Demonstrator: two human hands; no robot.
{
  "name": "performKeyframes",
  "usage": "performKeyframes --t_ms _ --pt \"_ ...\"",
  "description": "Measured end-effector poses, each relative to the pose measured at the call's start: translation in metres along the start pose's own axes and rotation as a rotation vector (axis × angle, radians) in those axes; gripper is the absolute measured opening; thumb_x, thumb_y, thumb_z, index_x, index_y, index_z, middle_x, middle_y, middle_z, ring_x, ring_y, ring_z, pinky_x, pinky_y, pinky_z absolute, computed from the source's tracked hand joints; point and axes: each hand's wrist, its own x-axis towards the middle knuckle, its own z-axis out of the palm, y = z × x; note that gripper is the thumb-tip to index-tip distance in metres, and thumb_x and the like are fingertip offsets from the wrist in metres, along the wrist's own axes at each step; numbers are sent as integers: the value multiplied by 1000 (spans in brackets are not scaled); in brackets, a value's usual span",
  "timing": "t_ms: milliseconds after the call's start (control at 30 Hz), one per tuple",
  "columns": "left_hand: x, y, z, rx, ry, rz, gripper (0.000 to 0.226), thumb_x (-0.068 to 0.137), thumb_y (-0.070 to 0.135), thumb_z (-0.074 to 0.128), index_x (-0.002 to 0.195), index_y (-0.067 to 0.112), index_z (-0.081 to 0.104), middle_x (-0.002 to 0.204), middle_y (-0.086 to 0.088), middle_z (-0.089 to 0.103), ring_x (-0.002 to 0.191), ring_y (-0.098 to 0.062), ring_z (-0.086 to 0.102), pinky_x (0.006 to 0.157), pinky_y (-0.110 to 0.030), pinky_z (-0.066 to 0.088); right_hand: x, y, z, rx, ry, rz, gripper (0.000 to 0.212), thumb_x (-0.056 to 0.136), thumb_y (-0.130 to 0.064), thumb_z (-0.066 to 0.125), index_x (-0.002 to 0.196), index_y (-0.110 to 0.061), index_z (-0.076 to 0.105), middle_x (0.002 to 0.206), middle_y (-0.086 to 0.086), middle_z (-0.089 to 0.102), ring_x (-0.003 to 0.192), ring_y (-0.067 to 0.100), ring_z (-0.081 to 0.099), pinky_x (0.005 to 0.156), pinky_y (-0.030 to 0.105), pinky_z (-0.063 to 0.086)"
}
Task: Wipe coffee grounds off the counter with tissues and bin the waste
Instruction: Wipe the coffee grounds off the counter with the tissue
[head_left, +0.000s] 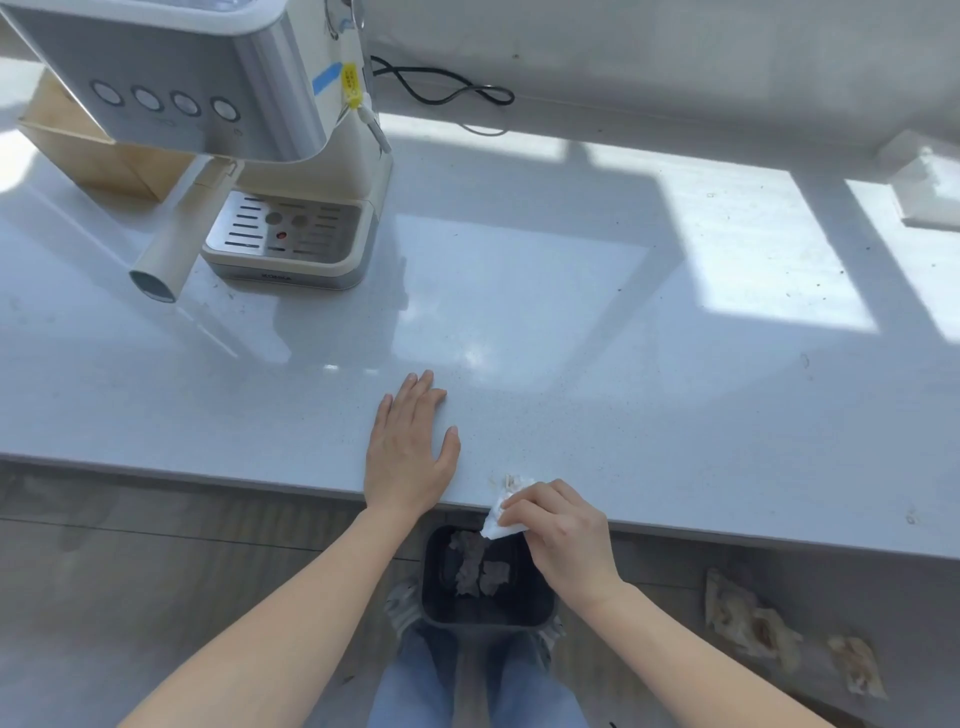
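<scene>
Right hand (561, 535) is at the counter (623, 415) edge, fingertips pinching a crumpled white tissue (506, 512), brown-smudged on top. The tissue sits half on the counter, half hanging out over the bin (535, 592) on the floor directly below. Left hand (410, 441) lies flat just beside it, fingers straight, pressing the surface and holding nothing.

Here's the danger: that bin mouth is small and tucked partly under the edge. Let go too early, or too far right, and the tissue likely misses. 2 stained scraps (748, 618) already lie on the floor to the right. A loose pinch could also shake grounds off the wad onto the floor or the jeans. And dark specks (840, 271) show far right on the counter, so binning now may leave the wipe unfinished.

Inside the bin: a few crumpled grey-brown tissues, bunched toward the middle, with room to spare. The wooden box (78, 150) behind the coffee machine (234, 130): contents hidden.
</scene>
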Motion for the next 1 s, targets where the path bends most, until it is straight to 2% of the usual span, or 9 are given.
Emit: performKeyframes --t_ms 100,233,333,433,567,700,800,900,1000 --pt "1 -1 0 -10 1 -6 43 89 31 45 130 19 43 153 2 31 145 -12 17 120 -35 8 0 -4 -1 164 -16 173 41 62 12 67 74 -26 68 77 -14 68 67 11 61 52 26 48" --pt "0 -1 0 -15 10 -3 43 88 33 43 129 19 44 153 2 32 144 -12 18 120 -34 7 13 6 -10 643 68 649 32 76 1 67 75 -31 68 78 -14 70 77 6 64 66 32 54" --pt "0 -1 1 -19 13 -4 43 88 31 45 129 18 45 152 2 33 144 -12 18 120 -33 6 34 26 -24 750 229 725 12 78 -22 76 72 -29 68 67 -12 66 67 5 57 61 22 46" --pt "1 -1 1 -15 11 -7 43 88 31 46 129 18 45 153 2 32 144 -12 17 119 -32 5 58 43 -29 758 256 777 10 79 -22 76 72 -25 69 65 -12 64 65 8 55 62 26 45" --pt "1 -1 1 -12 11 -2 43 88 30 46 129 19 44 153 2 32 144 -12 17 119 -33 6 63 42 -20 414 140 643 22 78 -6 66 79 -28 70 77 -11 68 69 7 58 62 23 41" --pt "1 -2 2 3 15 -3 43 87 31 46 129 19 44 152 1 33 144 -13 19 119 -34 8 56 21 -6 74 0 419 28 71 3 66 83 -20 74 80 -4 68 74 20 61 60 25 38" --pt "1 -3 3 0 18 -9 42 88 30 47 128 19 44 152 2 33 144 -12 19 119 -34 8 55 5 2 -1 -70 355 19 75 -5 71 83 -22 74 79 -3 65 72 21 57 53 27 40" --pt "2 -2 4 -4 17 -7 42 88 32 44 129 19 45 152 2 33 144 -12 18 120 -34 8 60 -8 6 41 -147 330 14 79 -14 71 88 -23 74 84 -2 63 76 20 55 58 27 40" --pt "1 -2 2 -9 14 -13 45 88 36 38 129 19 44 153 3 32 144 -10 16 119 -33 7 61 -17 8 44 -272 254 20 84 -12 64 97 -25 73 93 -2 63 83 20 52 61 28 41"
